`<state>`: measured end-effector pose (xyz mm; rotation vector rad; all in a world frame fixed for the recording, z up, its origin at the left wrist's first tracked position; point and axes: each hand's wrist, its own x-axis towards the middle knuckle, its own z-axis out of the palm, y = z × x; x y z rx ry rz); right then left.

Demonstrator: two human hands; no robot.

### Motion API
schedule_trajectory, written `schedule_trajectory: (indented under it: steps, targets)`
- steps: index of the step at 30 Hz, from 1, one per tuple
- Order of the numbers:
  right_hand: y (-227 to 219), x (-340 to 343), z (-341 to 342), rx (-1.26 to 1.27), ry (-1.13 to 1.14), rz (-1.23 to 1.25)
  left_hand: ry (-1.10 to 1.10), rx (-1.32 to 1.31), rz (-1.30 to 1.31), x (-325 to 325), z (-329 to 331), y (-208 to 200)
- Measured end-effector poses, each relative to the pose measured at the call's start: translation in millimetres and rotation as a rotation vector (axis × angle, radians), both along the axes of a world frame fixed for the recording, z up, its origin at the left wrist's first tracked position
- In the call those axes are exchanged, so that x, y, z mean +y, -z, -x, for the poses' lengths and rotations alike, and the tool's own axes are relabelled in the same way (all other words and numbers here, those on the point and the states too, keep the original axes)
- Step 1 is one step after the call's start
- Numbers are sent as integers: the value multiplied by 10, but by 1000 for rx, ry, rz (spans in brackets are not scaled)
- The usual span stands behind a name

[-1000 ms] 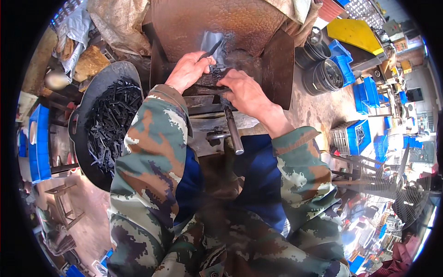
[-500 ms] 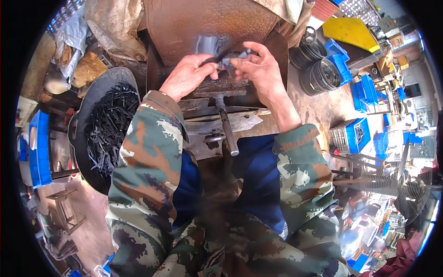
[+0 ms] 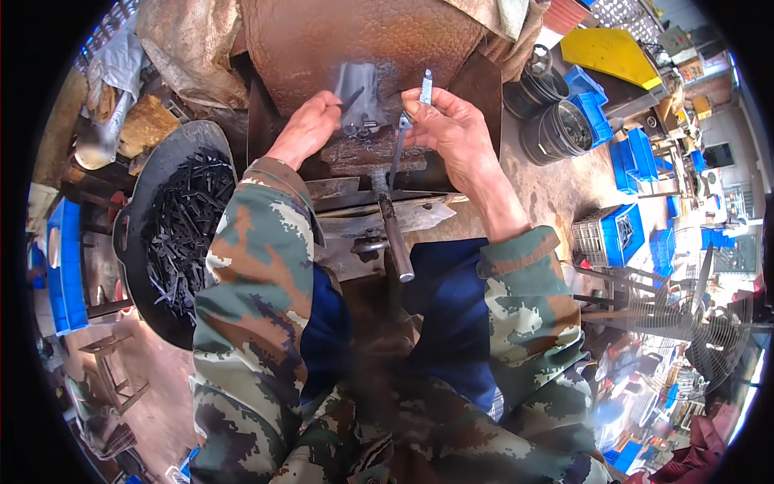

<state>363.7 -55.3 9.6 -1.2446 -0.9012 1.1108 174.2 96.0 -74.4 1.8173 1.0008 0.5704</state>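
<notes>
Camouflage sleeves fill the lower half of the frame, blotched in green, rusty brown, off-white and dark purple with jagged edges; deep navy cloth shows between them. At upper centre, a metal piece is pale silvery blue on top and duller grey below; left of it is a blackish strip. Behind, a panel is mottled orange-brown. On the left, a charcoal-grey basin holds black pieces. At upper right are a bright yellow sheet and black buckets; vivid blue trays dot both sides.
</notes>
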Motion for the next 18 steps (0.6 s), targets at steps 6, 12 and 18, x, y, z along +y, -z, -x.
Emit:
schedule_trajectory:
  steps: [6, 12, 18]
  targets:
    - [28, -53, 44, 111, -58, 39, 183, 111, -12, -6, 102, 39]
    - [-50, -122, -5, 80, -41, 102, 257, 43, -158, -36, 106, -31]
    - [51, -152, 25, 142, -39, 155, 206, 230, -365, -212, 167, -228]
